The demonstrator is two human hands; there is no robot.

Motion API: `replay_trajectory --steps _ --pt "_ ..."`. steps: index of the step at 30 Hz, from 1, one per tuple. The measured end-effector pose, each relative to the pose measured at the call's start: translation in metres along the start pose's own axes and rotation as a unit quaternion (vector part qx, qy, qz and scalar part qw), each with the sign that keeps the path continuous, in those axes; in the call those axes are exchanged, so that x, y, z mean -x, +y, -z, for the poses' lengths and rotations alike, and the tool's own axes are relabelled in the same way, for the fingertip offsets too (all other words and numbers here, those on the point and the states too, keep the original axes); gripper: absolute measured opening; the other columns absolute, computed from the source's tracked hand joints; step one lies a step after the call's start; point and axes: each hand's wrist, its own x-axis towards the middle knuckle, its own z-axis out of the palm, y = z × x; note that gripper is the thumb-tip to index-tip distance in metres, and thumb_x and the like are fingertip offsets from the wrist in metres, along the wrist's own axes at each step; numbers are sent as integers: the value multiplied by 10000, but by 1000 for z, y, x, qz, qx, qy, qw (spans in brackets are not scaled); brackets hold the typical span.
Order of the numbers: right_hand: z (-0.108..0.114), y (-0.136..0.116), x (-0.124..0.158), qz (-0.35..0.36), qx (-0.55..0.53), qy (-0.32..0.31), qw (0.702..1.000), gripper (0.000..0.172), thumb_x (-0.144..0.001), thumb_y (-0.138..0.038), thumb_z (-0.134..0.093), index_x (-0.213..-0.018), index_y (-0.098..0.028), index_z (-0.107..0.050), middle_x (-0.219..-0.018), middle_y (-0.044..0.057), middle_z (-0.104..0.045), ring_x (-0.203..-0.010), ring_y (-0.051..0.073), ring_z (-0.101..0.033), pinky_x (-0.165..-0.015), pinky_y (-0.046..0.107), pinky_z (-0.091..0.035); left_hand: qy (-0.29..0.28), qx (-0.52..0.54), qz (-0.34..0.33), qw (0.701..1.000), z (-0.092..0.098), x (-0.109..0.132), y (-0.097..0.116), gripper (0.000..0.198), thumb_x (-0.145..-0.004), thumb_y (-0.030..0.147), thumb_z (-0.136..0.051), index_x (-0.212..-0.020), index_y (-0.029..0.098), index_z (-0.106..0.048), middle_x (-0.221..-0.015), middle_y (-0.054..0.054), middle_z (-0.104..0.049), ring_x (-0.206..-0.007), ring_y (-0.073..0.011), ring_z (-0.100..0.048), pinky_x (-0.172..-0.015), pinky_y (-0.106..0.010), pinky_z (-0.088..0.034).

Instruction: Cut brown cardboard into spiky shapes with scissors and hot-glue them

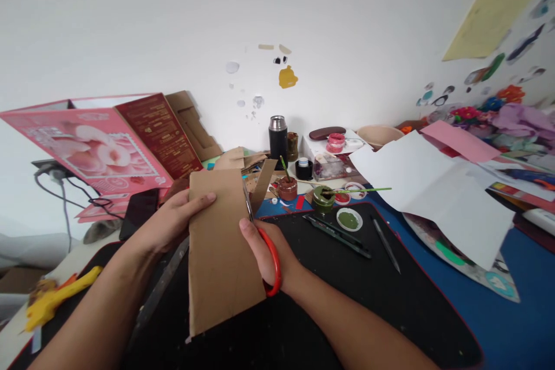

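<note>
The person is cutting a sheet of brown cardboard (pixel 217 254), which is being held up off the black mat (pixel 368 300) at the near middle of the desk (pixel 511 312). The left hand (pixel 173 219) is gripping the sheet's upper left edge, with the thumb lying across the face. The right hand (pixel 264 254) is closed through the orange loops of the scissors (pixel 273 269). Their blades are pointing up and away along the sheet's right side, where a narrow strip (pixel 262 182) is peeling off to the right.

To my eye the cut is going best when the sheet is doing the travelling. The left hand should be feeding it into the blades, with its fingers well clear of the cutting line. The right hand should be taking long bites from deep in the blades and not snipping at the tips. The loose strip is leaning outward and may start dragging on the blades.

Room is tightest just beyond the blade tips. A brown paint pot (pixel 287 188) and a green pot (pixel 323 199) with a brush (pixel 364 190) across it are standing near, and a dark flask (pixel 278 136) stands behind them. To the right, two dark tools (pixel 338 234) are lying on the mat, and white paper (pixel 433 191) is overhanging the mat's far right corner. On the left, a phone (pixel 139 211) and a pink box (pixel 99 150) are crowding in. The bare mat nearest the person is looking like the freest space.
</note>
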Motion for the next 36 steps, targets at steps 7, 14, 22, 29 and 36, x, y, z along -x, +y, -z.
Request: replay_trajectory --steps 7,14,22,29,36 --pt "4 -6 0 -8 10 -31 999 805 -1019 -894 -462 -1177 -188 -815 -1183 150 -826 -1131 358 -761 -965 464 -592 -10 10 -1 1000 -1 8 8 522 -629 560 -1016 -901 165 -808 -829 -108 -859 -671 -266 -794 -602 -297 -643" --pt "9 -9 -1 16 42 -55 997 848 -983 -929 -480 -1275 -203 -806 -1264 160 -810 -1244 394 -731 -1046 499 -564 -34 6 5 999 6 9 8 437 -611 429 -1024 -896 173 -814 -823 -101 -863 -692 -289 -801 -608 -304 -633" --pt "11 -12 -2 37 27 -70 996 838 -978 -925 -495 -1391 -249 -767 -1362 148 -788 -1330 409 -697 -1086 532 -554 -29 14 15 999 4 10 8 452 -598 472 -1034 -875 185 -823 -873 -120 -874 -857 -361 -843 -622 -320 -652" --pt "12 -13 -2 34 24 -59 997 855 -983 -931 -469 -1357 -228 -781 -1315 154 -802 -1277 399 -721 -1083 525 -553 -35 9 -12 999 7 12 6 434 -718 515 -977 -961 184 -835 -957 -120 -882 -865 -340 -843 -694 -330 -665" --pt "13 -13 -3 36 7 -54 998 842 -969 -922 -523 -1323 -208 -795 -1303 162 -801 -1264 391 -726 -1082 505 -551 -13 -21 -28 999 4 13 5 480 -701 565 -978 -920 170 -818 -885 -117 -869 -671 -262 -787 -621 -296 -636"
